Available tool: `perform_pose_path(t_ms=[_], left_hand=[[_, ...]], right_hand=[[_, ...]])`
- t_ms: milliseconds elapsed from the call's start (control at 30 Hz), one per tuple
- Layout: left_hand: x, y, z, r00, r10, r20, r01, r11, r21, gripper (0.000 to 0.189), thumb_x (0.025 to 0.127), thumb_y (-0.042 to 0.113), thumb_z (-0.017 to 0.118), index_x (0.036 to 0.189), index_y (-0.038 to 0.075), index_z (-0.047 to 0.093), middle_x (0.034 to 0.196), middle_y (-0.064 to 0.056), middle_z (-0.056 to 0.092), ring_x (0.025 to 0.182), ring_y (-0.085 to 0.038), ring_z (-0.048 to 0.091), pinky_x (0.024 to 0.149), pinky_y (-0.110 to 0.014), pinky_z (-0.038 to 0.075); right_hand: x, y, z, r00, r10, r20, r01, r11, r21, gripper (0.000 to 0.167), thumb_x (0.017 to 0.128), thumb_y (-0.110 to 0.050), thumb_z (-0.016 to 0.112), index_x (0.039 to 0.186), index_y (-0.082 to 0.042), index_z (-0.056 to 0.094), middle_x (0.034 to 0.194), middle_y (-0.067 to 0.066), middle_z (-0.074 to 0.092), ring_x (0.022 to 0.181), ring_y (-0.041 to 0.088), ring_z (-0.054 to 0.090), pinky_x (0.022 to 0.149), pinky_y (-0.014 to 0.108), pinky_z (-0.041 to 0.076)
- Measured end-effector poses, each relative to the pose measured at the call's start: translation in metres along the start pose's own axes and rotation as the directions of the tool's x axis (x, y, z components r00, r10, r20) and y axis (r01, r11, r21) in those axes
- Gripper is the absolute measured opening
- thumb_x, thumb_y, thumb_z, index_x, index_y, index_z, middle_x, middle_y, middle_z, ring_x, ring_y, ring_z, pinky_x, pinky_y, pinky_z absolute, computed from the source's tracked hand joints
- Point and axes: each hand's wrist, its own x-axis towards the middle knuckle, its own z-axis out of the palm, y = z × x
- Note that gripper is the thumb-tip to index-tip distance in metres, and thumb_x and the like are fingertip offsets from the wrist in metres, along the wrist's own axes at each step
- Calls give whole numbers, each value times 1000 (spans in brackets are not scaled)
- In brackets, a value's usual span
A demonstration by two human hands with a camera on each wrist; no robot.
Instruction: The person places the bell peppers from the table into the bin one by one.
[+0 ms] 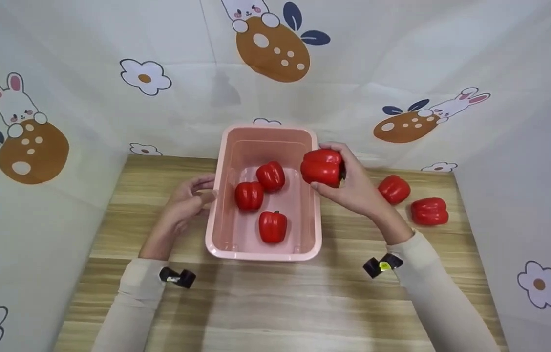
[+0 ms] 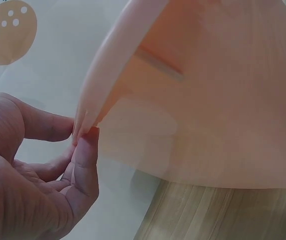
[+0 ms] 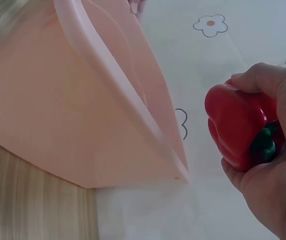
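Note:
A pink plastic bin [image 1: 265, 254] stands on the wooden table with three red bell peppers inside, one of them the front bell pepper [image 1: 272, 227]. My left hand [image 1: 188, 201] pinches the bin's left rim; in the left wrist view the thumb and fingers [image 2: 86, 160] meet at that rim. My right hand [image 1: 353, 188] grips another red bell pepper [image 1: 322, 167] at the bin's right rim, overlapping it in the head view. The right wrist view shows this held bell pepper [image 3: 235, 125] with its green stem turned toward the palm, beside the bin's wall [image 3: 57, 110].
Two more red bell peppers lie on the table to the right, a nearer-in bell pepper [image 1: 394, 189] and an outer bell pepper [image 1: 430, 211], close to the right forearm. A printed cloth [image 1: 182, 117] with rabbits and flowers walls in the table [image 1: 265, 303] at the back and sides.

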Motion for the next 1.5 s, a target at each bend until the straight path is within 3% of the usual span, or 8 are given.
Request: perform_pose_path(t_ms=[333, 533, 933, 1067, 1267, 1500], left_hand=[[-1, 1, 0, 1000, 0, 7, 0, 1000, 13, 61, 97, -3, 56, 156, -8, 39, 151, -28, 46, 103, -17, 67, 93, -39, 69], [-2, 0, 1, 1000, 4, -2, -4, 1000, 9, 60, 98, -3, 56, 155, -8, 40, 148, -27, 47, 100, -15, 66, 86, -33, 70], [0, 0, 2, 1000, -7, -7, 7, 1000, -1, 61, 98, -1, 56, 156, -8, 38, 149, -27, 46, 102, -16, 67, 88, -34, 70], [-1, 1, 3, 1000, -10, -10, 10, 1000, 1, 61, 97, -2, 56, 156, -8, 39, 148, -27, 47, 101, -16, 66, 88, -36, 70], [-1, 0, 2, 1000, 8, -10, -8, 1000, 14, 63, 96, -2, 56, 156, -8, 39, 148, -27, 47, 102, -18, 66, 88, -37, 70], [-1, 0, 1, 1000, 6, -8, -6, 1000, 14, 63, 95, -3, 56, 156, -8, 39, 147, -26, 48, 103, -18, 65, 86, -33, 70]], right_hand=[[10, -10, 5, 999, -40, 23, 41, 998, -50, 79, 86, -12, 84, 153, -16, 41, 150, 8, 53, 136, 30, 54, 109, 55, 61], [22, -16, 8, 991, -99, 92, 111, 984, -142, 80, 85, -11, 85, 151, -14, 42, 148, 8, 55, 135, 28, 54, 108, 53, 62], [38, -28, 14, 963, -113, 246, 173, 956, -238, 75, 85, -7, 83, 148, -15, 44, 145, 9, 53, 132, 27, 53, 105, 49, 64], [40, -30, 14, 947, -104, 303, 196, 936, -293, 73, 84, -5, 83, 145, -16, 46, 143, 9, 54, 132, 28, 53, 106, 49, 63], [43, -41, 15, 927, -39, 374, 209, 880, -427, 73, 83, -6, 83, 147, -17, 48, 144, 12, 54, 133, 31, 52, 108, 51, 62], [47, -51, 21, 912, -15, 410, 230, 847, -480, 77, 84, -8, 84, 150, -22, 47, 152, 11, 48, 140, 29, 48, 111, 50, 61]])
